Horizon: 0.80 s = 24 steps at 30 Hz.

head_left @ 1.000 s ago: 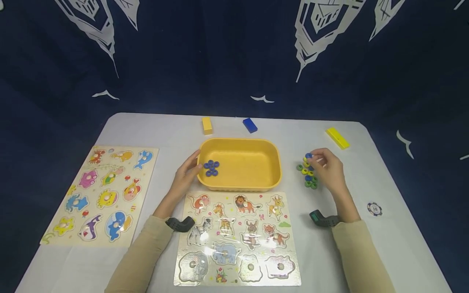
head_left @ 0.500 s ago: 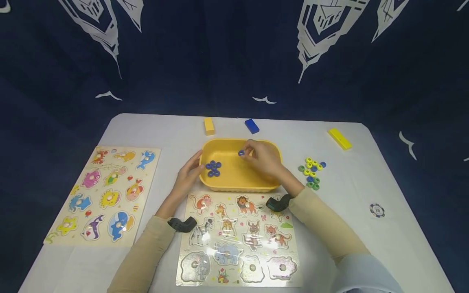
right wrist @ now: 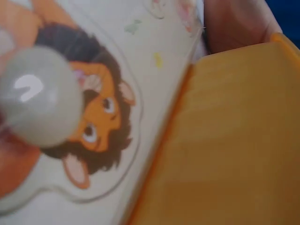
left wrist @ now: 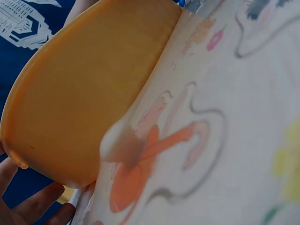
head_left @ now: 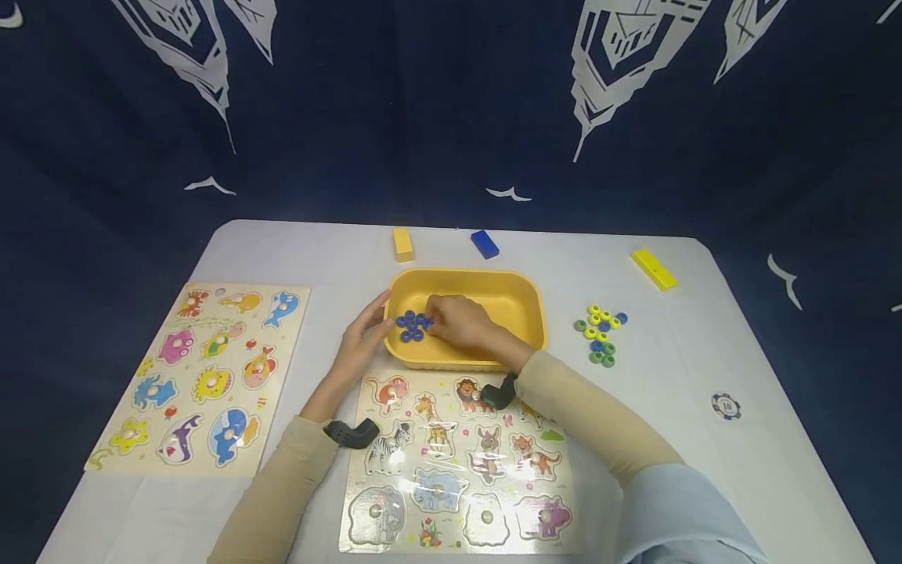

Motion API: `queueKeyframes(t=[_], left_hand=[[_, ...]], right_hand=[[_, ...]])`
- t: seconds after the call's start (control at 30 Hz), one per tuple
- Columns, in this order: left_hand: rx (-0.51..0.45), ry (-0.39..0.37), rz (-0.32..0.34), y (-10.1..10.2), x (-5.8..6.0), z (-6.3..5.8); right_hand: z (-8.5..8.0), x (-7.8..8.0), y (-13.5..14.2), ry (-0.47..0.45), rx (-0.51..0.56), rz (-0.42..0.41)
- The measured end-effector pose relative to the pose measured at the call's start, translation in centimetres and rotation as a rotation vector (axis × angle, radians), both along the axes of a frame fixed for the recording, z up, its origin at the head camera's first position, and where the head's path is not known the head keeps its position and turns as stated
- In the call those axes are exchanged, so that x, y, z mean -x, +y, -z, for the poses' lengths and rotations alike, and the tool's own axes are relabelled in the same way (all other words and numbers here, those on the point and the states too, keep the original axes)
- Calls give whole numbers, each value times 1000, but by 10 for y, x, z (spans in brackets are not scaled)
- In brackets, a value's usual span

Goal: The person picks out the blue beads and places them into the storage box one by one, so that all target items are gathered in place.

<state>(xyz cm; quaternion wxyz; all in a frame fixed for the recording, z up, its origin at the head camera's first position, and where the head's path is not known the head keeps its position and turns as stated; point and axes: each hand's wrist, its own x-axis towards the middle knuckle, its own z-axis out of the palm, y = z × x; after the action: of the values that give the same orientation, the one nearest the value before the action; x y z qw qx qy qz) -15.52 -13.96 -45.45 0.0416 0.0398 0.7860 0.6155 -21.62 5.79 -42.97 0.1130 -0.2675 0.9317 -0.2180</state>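
Pinching a blue bead (head_left: 427, 323), the right hand (head_left: 461, 319) reaches the blue cluster (head_left: 413, 329) at the left end of the yellow tray (head_left: 507, 301).
The cluster sits just left of that hand's fingertips, and the tray's long axis runs left to right across the worktop (head_left: 676, 345). The left hand (head_left: 359, 333), thumb and fingers spread, rests against the tray's left end (so the beads lie between the two hands). Mixed-colour loose beads (head_left: 604, 326) lie beyond the tray's right end, nearer the right hand than the left.
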Motion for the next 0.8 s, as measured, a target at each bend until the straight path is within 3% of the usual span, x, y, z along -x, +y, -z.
queueKeyframes(t=[0.2,0.47,0.57,0.73,0.8], left_hand=[[17,17,-23,-2,7,17],[9,25,-21,0,6,17],[13,20,-28,0,6,16],[4,17,-31,-1,5,16],[4,17,-29,-1,5,17]], right_hand=[[-1,-3,7,-2,35,8],[-15,-19,65,81,379,84],[-16,-27,99,161,464,160],[-12,-41,160,262,488,366],[12,-33,195,329,472,460]])
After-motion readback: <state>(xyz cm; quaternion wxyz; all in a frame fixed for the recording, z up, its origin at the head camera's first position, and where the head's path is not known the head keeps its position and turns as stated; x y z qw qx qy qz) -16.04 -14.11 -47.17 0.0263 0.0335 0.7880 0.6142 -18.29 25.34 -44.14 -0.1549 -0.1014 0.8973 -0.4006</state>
